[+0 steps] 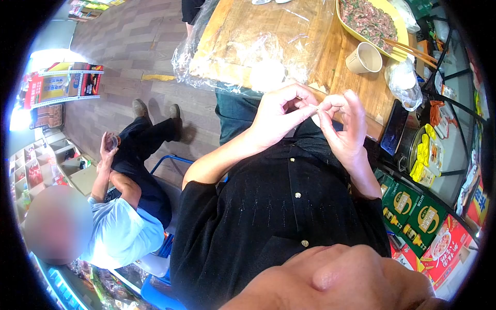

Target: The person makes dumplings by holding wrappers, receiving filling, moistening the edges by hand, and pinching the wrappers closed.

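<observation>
My left hand [289, 111] and my right hand [343, 121] meet in front of my dark shirt, at the near edge of the wooden table [333, 67]. Both are closed, with thumbs and fingertips pinched together. A small pale piece [315, 118] shows between them, too small and covered to name. Clear plastic film [258, 51] lies on the table just beyond my left hand. Further off on the right is a yellow tray [400, 28] of minced meat [369, 20] with green bits. Wooden chopsticks [413, 50] rest on its rim, and a paper cup [364, 58] stands beside it.
A seated person in a light blue shirt [121, 230] is to my left, holding a small cup [114, 142]. To the right are a knotted plastic bag [403, 82], a dark phone [394, 127], yellow packets [424, 155] and green boxes [413, 209]. A shelf [64, 85] stands across the floor.
</observation>
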The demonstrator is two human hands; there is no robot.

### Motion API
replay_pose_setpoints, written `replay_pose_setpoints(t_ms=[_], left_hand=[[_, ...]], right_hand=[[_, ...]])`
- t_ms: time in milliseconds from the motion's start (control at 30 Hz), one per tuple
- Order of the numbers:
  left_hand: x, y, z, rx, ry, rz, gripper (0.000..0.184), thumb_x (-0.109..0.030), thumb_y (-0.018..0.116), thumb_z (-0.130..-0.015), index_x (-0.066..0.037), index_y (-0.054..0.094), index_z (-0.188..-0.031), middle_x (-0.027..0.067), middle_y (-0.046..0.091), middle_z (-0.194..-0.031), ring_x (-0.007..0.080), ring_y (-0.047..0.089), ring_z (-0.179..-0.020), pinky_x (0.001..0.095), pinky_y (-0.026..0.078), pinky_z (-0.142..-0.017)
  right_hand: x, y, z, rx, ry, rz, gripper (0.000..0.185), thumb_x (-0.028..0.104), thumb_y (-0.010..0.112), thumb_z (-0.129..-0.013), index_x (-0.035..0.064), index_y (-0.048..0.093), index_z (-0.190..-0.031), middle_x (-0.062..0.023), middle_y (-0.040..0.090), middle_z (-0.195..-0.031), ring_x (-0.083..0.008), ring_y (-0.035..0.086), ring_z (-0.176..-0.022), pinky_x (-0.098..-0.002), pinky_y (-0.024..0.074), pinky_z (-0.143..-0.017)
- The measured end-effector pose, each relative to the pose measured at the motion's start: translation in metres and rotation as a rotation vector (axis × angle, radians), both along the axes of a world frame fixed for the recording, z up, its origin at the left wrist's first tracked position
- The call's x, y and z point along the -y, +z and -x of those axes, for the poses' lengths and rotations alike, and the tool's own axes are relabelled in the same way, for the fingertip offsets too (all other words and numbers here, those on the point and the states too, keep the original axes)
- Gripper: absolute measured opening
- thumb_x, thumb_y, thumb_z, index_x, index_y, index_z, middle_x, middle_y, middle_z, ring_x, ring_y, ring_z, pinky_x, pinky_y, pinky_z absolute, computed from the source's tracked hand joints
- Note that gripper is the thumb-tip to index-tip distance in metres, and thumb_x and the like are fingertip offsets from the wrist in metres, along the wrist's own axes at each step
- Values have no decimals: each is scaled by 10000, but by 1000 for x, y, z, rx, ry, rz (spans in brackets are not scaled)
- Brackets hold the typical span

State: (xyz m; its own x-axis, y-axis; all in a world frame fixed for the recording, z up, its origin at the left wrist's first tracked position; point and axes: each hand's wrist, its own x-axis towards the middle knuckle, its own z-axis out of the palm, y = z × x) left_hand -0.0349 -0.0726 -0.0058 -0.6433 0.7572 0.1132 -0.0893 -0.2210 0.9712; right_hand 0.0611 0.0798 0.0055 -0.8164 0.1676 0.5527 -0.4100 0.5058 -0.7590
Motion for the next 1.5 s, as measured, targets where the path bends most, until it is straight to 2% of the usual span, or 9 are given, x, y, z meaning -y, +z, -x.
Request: replay_pose_setpoints(t_ms=[133,333,500,767,1033,1133,1200,1300,1500], left_hand=[[0,0,-2,63,26,-33,102,-16,649,-887,4,614,-981,42,588,-983,104,579,-883,243,481,-786],[9,2,-2,-153,23,37,113,-6,637,-892,14,626,-1003,92,640,-1039,129,620,-915,255,503,-813],[6,-3,-6,-218,158,-32,96,0,661,-864,18,649,-957,103,673,-963,143,662,-836,249,540,-705],[10,-7,2,-231,191,116,109,19,670,-821,21,610,-913,112,671,-927,126,651,-775,261,541,-674],[14,-21,34,-247,424,146,74,1,655,-843,-8,591,-878,34,629,-808,62,576,-698,215,478,-606],[19,-16,49,188,420,-63,156,7,586,-898,3,583,-1054,17,569,-988,69,550,-880,208,466,-767],[22,-21,62,232,412,-122,207,15,567,-907,10,579,-1114,25,552,-1035,82,549,-928,218,470,-806],[24,-33,72,102,382,-70,284,-5,559,-932,14,559,-1215,54,604,-1064,117,602,-934,237,489,-829],[24,-19,72,31,330,-48,260,7,600,-906,11,626,-1164,64,593,-1101,126,611,-967,241,505,-827]], right_hand=[[-1,0,-3,27,-21,-9,707,-132,678,-777,29,341,-1378,-90,605,-883,-113,575,-718,-237,464,-631],[2,25,-4,172,87,26,399,-75,661,-825,21,489,-1172,-58,571,-803,-119,568,-698,-257,455,-631],[1,29,4,212,27,-211,225,-33,658,-805,32,557,-995,-121,588,-830,-293,603,-757,-362,480,-681],[-2,35,28,-4,197,-529,349,3,672,-719,18,587,-1057,-113,619,-926,-294,614,-822,-386,517,-723],[-5,31,73,-4,216,-768,455,115,663,-793,54,552,-1230,-104,611,-1073,-283,614,-915,-388,519,-788],[8,21,86,72,-1,-586,476,101,668,-843,22,511,-1286,-145,579,-1174,-289,623,-950,-358,524,-821],[17,23,95,346,64,37,464,73,651,-887,-18,478,-1308,-147,547,-1237,-235,626,-977,-326,524,-835],[17,-1,102,595,283,580,441,61,623,-916,-33,464,-1316,-114,558,-1231,-155,608,-1000,-295,516,-842],[21,-12,102,563,280,643,308,56,566,-955,-49,524,-1242,-69,622,-1099,-120,598,-1005,-248,489,-840]])
